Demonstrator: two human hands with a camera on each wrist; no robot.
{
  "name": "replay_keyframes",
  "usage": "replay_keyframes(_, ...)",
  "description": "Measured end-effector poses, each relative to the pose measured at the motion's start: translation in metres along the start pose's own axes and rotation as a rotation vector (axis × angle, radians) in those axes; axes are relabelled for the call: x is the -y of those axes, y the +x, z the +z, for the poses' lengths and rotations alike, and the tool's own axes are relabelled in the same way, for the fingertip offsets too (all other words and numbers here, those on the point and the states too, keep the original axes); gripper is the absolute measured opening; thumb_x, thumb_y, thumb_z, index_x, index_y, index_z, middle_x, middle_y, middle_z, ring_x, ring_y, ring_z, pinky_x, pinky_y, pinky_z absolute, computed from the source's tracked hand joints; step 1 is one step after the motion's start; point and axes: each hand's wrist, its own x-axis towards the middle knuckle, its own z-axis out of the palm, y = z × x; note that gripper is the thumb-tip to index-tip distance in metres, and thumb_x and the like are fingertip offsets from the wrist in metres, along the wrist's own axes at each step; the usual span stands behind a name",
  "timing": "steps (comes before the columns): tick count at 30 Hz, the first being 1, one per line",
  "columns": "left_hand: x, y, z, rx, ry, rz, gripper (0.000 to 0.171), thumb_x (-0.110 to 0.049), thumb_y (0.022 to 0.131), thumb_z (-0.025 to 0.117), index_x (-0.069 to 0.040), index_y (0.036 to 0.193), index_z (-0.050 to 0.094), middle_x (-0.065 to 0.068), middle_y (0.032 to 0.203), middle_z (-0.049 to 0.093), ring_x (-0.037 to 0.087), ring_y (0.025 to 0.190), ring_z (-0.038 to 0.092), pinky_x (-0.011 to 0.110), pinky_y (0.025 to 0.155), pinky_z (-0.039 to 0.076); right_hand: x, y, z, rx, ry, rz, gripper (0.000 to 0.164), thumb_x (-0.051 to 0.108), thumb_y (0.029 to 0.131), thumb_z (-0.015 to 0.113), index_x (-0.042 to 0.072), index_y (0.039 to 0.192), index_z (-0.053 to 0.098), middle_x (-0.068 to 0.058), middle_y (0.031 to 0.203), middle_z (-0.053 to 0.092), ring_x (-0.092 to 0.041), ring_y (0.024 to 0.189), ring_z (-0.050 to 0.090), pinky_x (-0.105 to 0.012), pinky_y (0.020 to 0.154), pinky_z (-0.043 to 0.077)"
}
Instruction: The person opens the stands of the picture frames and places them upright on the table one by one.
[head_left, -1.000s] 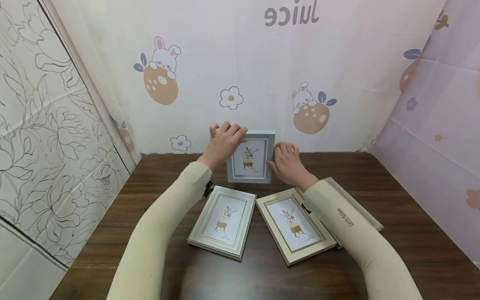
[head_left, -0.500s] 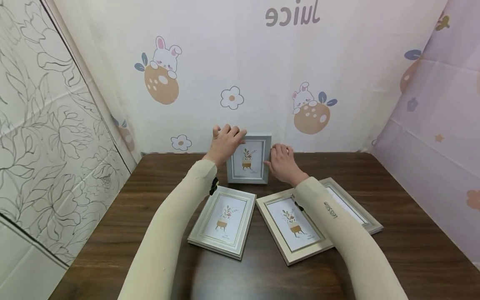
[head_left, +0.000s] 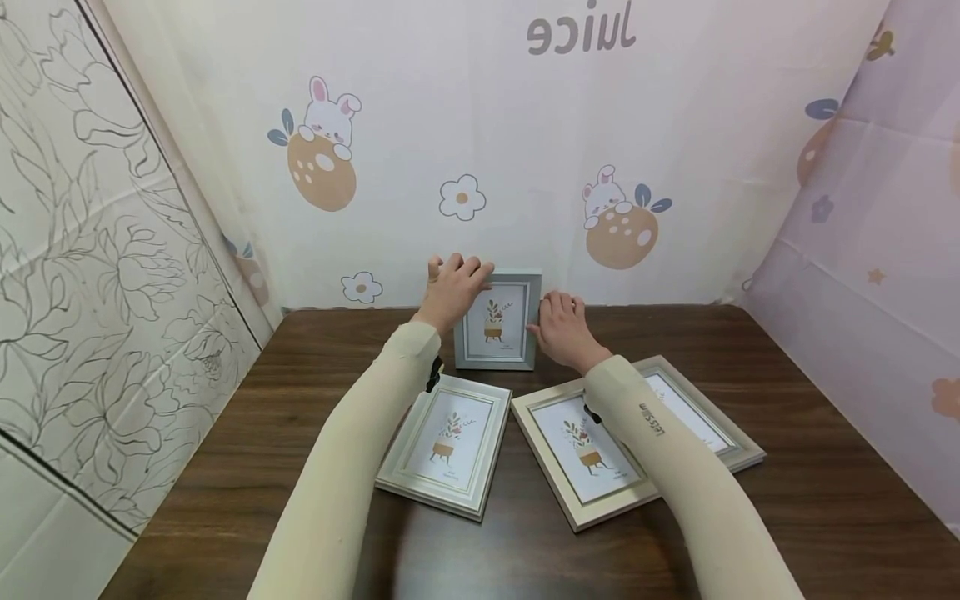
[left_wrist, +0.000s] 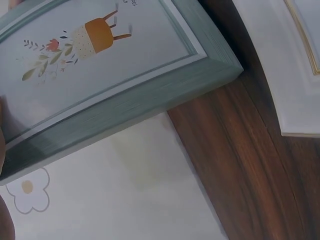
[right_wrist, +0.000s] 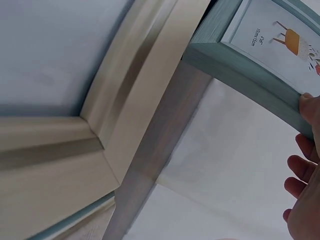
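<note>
A grey-green picture frame [head_left: 498,321] with a plant print stands upright, or nearly so, at the back of the table, facing the head camera. My left hand [head_left: 453,292] holds its top left corner, fingers bent over the top edge. At the frame's right side my right hand [head_left: 564,331] grips the edge; the right wrist view shows its thumb [right_wrist: 307,107] on the front and the other fingers behind. A white picture frame [head_left: 450,446] and a cream one [head_left: 581,454] lie face up in front. Farther right lies another frame [head_left: 738,446], partly covered by my right sleeve.
The dark wooden table [head_left: 277,417] meets a patterned cloth wall [head_left: 405,167] right behind the standing frame. More cloth hangs on the right side, and a flower-patterned panel [head_left: 97,250] borders the left. A blue-green edge [right_wrist: 75,215] shows beneath the cream frame.
The standing frame's right side has shifted slightly left and its top has dropped a little. My right hand has moved left with it, while my left hand keeps its hold, slightly lower.
</note>
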Motion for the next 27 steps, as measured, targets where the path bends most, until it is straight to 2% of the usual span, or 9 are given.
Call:
replay_keyframes(10,-0.007,0.003,0.001,0.026,-0.034,-0.089,0.041,-0.037,0.102,0.052,-0.019,0.138,0.057,-0.002,0.112,0.06,0.021,0.103,0.042,0.048,0.091,0.021,-0.001,0.004,0.003,0.029,0.042,0.046,0.047,0.031,0.104,0.048,-0.012,0.123,0.044,-0.028,0.13,0.038,-0.042,0.122,0.034,-0.057,0.1,0.023)
replay_keyframes(15,-0.01,0.0,0.003,0.069,-0.047,-0.14,0.044,-0.038,0.102,0.051,-0.018,0.142,0.052,-0.002,0.127,0.06,0.021,0.108,0.043,0.048,0.094,0.022,-0.001,0.006,0.006,0.035,0.063,0.064,0.044,0.031,0.105,0.048,-0.01,0.121,0.044,-0.027,0.13,0.037,-0.042,0.121,0.033,-0.057,0.1,0.023)
replay_keyframes(19,-0.011,-0.001,0.005,0.107,-0.059,-0.157,0.044,-0.038,0.102,0.053,-0.017,0.14,0.049,-0.002,0.137,0.056,0.022,0.115,0.042,0.05,0.096,0.022,0.0,0.007,0.006,0.048,0.079,0.08,0.043,0.03,0.105,0.048,-0.01,0.122,0.045,-0.027,0.131,0.036,-0.042,0.12,0.032,-0.058,0.1,0.023)
replay_keyframes(27,-0.011,-0.005,0.008,0.187,-0.098,-0.172,0.062,-0.043,0.101,0.054,-0.014,0.153,0.036,0.003,0.153,0.041,0.024,0.132,0.033,0.052,0.1,0.02,-0.001,0.008,0.006,0.063,0.102,0.091,0.044,0.029,0.106,0.046,-0.011,0.124,0.043,-0.028,0.133,0.035,-0.042,0.121,0.032,-0.057,0.1,0.023)
